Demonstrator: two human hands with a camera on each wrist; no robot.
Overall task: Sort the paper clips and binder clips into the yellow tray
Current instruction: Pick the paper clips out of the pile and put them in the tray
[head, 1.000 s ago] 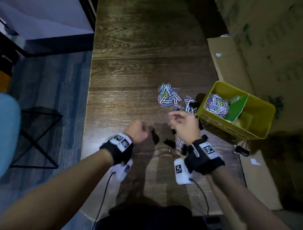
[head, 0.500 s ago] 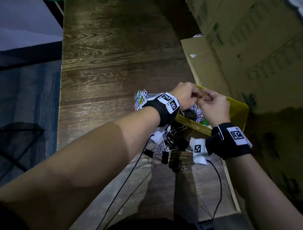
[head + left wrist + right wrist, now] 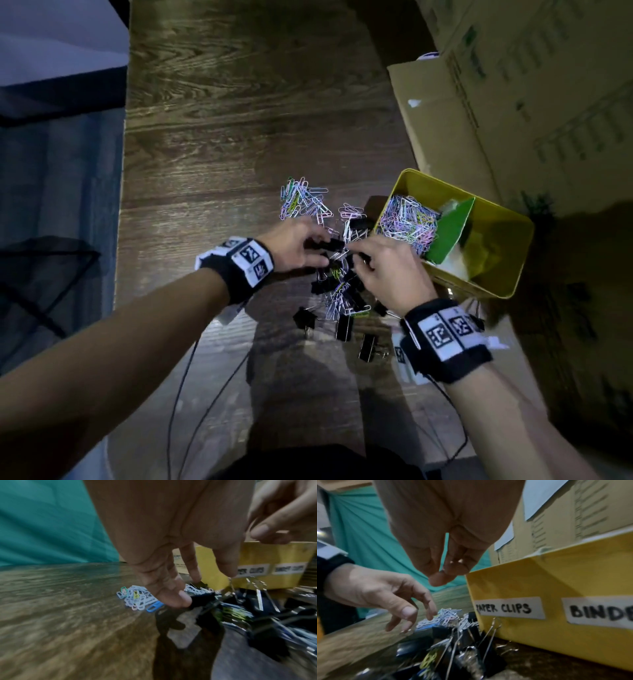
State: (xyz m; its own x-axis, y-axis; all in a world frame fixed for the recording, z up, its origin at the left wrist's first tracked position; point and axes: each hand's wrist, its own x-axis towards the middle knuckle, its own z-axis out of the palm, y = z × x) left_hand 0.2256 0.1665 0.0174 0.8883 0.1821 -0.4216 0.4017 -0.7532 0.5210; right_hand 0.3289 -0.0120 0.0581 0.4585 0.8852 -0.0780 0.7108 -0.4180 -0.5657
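Head view looks down; wrist views sit low, close (sharing the yellow tray [image 3: 556, 582]).

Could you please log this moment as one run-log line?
left hand: reaching binder clips | right hand: over pile | yellow tray: paper clips in left compartment

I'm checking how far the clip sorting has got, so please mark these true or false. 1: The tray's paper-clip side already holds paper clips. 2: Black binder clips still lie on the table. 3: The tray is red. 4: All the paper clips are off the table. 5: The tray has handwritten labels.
1. True: coloured paper clips lie in the near-left compartment of the yellow tray, left of the green divider.
2. True: black binder clips lie on the wooden table below both hands.
3. False: the tray is yellow.
4. False: a loose heap of paper clips is still on the table beyond the left hand.
5. True: the label reads PAPER CLIPS, and a second label beside it begins BINDE.
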